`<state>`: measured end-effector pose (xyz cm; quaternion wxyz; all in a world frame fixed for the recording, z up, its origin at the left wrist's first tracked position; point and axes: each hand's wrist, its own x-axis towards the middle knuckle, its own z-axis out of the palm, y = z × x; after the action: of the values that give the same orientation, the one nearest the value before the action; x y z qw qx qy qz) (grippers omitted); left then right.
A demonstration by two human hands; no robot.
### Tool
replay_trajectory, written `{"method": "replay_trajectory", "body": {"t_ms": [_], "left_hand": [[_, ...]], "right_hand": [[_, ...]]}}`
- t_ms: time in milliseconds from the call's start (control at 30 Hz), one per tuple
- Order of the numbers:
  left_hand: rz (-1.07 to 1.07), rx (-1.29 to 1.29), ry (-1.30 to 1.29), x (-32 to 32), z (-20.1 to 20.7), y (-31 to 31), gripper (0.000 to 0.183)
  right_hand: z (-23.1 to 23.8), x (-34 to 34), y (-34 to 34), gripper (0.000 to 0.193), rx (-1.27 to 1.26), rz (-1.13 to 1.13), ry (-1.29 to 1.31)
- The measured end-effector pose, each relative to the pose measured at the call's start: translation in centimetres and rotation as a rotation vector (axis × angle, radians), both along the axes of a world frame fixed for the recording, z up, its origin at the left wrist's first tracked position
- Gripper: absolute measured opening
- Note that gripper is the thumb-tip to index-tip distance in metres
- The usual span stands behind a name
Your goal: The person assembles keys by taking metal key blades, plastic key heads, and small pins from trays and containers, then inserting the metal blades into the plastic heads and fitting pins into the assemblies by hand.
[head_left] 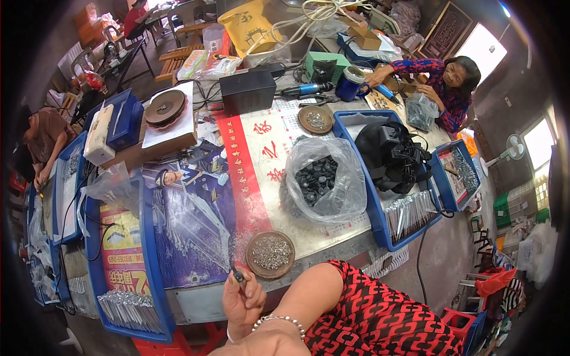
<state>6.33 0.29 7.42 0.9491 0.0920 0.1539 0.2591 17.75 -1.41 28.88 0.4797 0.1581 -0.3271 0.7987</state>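
Near the table's front edge my left hand point(243, 298) is raised, its thumb and fingers pinching a small black knob-like piece point(238, 276). My right wrist wears a beaded bracelet, and my right hand point(264, 345) runs into the lower edge close to the camera, its fingers hidden. Just past my left hand sits a round brown dish point(252, 272) of small metal pins point(271, 252). Behind it a clear plastic bag point(349, 204) stands open, filled with black pieces point(319, 180) much like the held one. A second brown dish point(306, 127) with metal parts lies farther back.
Blue trays point(165, 320) with rows of thin metal pieces flank the work area; the right tray point(389, 237) also holds black straps and cables. A black box point(247, 93) and a blue electric screwdriver point(301, 90) lie at the back. Two people point(448, 77) point(46, 139) work at the sides.
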Motion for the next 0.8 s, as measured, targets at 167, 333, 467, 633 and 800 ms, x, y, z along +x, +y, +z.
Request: {"method": "replay_trajectory", "body": {"t_ms": [167, 333, 467, 633, 800], "left_hand": [[0.015, 0.012, -0.099, 0.4, -0.6, 0.6, 0.031], [0.301, 0.390, 0.025, -2.2, -0.5, -1.1, 0.031], [0.094, -0.110, 0.159, -2.2, -1.6, 0.9, 0.023], [0.103, -0.091, 0.107, -1.6, -1.8, 0.9, 0.024], [0.053, -0.052, -0.016, -1.1, -1.4, 0.9, 0.025]], "right_hand": [[-5.0, -0.7, 0.6, 0.033, 0.099, -0.091, -0.334], [-11.2, 1.5, -0.2, 0.024, 0.094, -0.524, -0.226], [-14.5, 3.9, -3.1, 0.018, -0.283, -0.849, -0.804], [-17.8, 5.8, -5.6, 0.011, -0.469, -1.010, -1.202], [-19.6, 6.2, -6.0, 0.010, -0.465, -1.050, -1.286]]}}
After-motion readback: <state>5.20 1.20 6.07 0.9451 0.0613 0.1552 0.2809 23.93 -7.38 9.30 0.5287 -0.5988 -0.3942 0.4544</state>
